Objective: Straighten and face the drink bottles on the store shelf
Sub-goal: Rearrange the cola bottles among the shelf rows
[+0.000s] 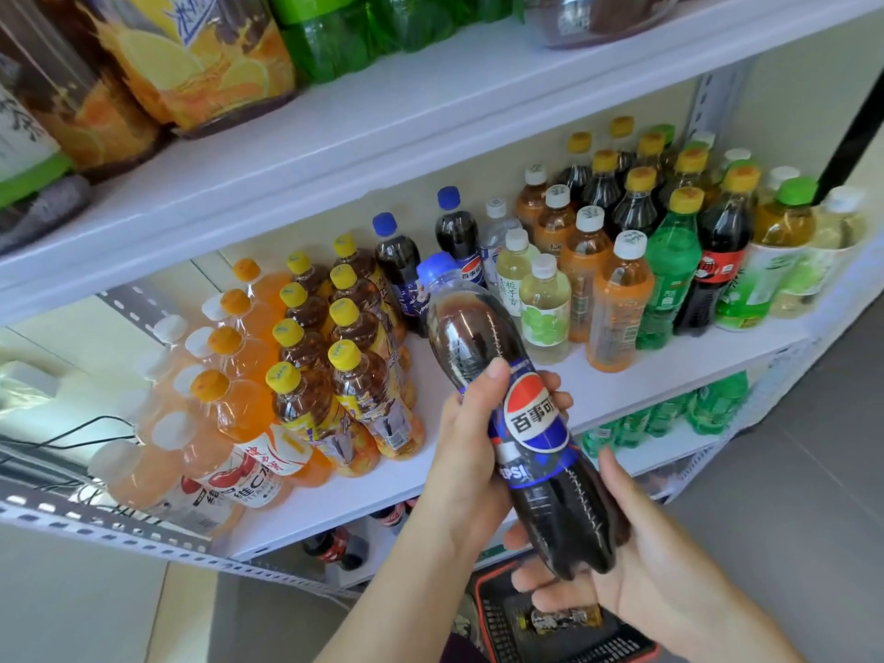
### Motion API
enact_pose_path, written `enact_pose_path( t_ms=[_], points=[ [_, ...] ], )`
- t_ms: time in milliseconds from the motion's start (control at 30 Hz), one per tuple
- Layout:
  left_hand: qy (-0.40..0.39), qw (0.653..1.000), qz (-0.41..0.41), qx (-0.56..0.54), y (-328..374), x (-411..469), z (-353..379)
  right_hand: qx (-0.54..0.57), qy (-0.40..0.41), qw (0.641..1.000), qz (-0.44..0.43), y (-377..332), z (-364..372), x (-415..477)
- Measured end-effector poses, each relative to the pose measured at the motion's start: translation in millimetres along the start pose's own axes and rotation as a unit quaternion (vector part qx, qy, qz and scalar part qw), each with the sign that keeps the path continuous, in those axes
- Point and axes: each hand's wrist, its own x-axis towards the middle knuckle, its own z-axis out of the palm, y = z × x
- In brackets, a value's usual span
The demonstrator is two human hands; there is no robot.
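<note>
1. Your right hand [646,567] (the nearest thing to the lens) is cupping the base of the cola bottle [526,409]. The fingers are curling under it and the thumb is lying along its side.
2. Beyond it, the white shelf unit [382,150] is filling most of the view, and its middle board [430,480] is carrying the drinks.
3. Orange drink bottles [234,404] and yellow-capped tea bottles [306,399] are standing in rows on the left of that board.
4. Pale green drinks [545,303] and white-capped amber bottles [617,299] are lining up on the right.
5. You are holding the cola bottle tilted and off the board, with its blue cap pointing up toward the shelf and its label facing you. It is hanging in front of the bare gap between the tea rows and the pale green drinks, where two blue-capped bottles [399,260] are standing at the back.
6. Your left hand [473,447] is gripping the label band, thumb pressing the front and fingers wrapping behind.
7. Below, a red basket [497,614] is holding a small bottle [559,619] lying on its side.
</note>
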Motion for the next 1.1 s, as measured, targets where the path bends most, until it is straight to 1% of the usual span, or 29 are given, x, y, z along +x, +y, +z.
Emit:
enact_pose_path(
  t_ms=[67,267,367,433,567,633,733,800,833,867,900,933,967,1000,1033,1067,1100],
  points=[
    [-0.004,1.000,-0.004,-0.020,-0.5,1.0,2.1,0.001,-0.003,1.000,-0.012,1.7,1.0,-1.6],
    [0.015,0.998,-0.030,-0.056,1.2,4.3,9.7,-0.027,0.068,0.994,-0.077,0.3,13.8,-8.0],
    [0.055,0.996,-0.050,-0.040,4.5,8.1,9.0,-0.080,0.137,0.976,-0.147,-3.1,22.6,-13.0],
    [0.076,0.995,-0.050,-0.028,5.2,9.9,8.7,-0.132,0.172,0.957,-0.192,-3.7,27.5,-15.3],
    [0.099,0.995,-0.003,-0.009,7.3,11.1,12.8,-0.219,0.248,0.909,-0.255,-0.8,33.0,-15.8],
    [0.100,0.995,0.008,-0.020,8.4,10.5,13.8,-0.284,0.280,0.877,-0.267,0.3,35.5,-16.4],
    [0.098,0.995,0.021,-0.013,7.6,8.5,18.2,-0.384,0.333,0.816,-0.277,-1.2,35.5,-16.7],
    [0.118,0.993,0.018,-0.015,5.4,8.3,19.6,-0.428,0.340,0.794,-0.265,-3.8,33.7,-18.2],
    [0.128,0.991,0.011,-0.029,4.9,8.2,19.2,-0.437,0.333,0.796,-0.257,-4.9,32.6,-19.4],
    [0.133,0.990,-0.001,-0.052,4.3,7.9,18.9,-0.426,0.315,0.813,-0.242,-8.6,34.0,-21.9],
    [0.128,0.988,-0.015,-0.085,4.0,7.5,17.7,-0.389,0.287,0.845,-0.230,-12.1,33.6,-23.6],
    [0.112,0.986,-0.029,-0.121,3.2,7.1,16.4,-0.329,0.258,0.883,-0.213,-15.6,32.5,-24.0],
    [0.088,0.984,-0.039,-0.152,1.8,7.0,14.7,-0.253,0.222,0.922,-0.189,-17.5,29.6,-22.7],
    [0.061,0.982,-0.044,-0.173,0.8,6.7,13.6,-0.173,0.191,0.954,-0.156,-18.9,29.9,-22.5],
    [0.038,0.981,-0.045,-0.183,-0.2,6.5,12.8,-0.112,0.160,0.973,-0.122,-19.0,30.9,-24.3],
    [0.022,0.982,-0.045,-0.184,-0.5,6.5,12.7,-0.072,0.138,0.983,-0.098,-20.6,32.7,-24.0],
    [0.014,0.983,-0.043,-0.181,-0.6,6.7,12.7,-0.058,0.125,0.987,-0.085,-19.1,31.9,-25.8]
  ],
)
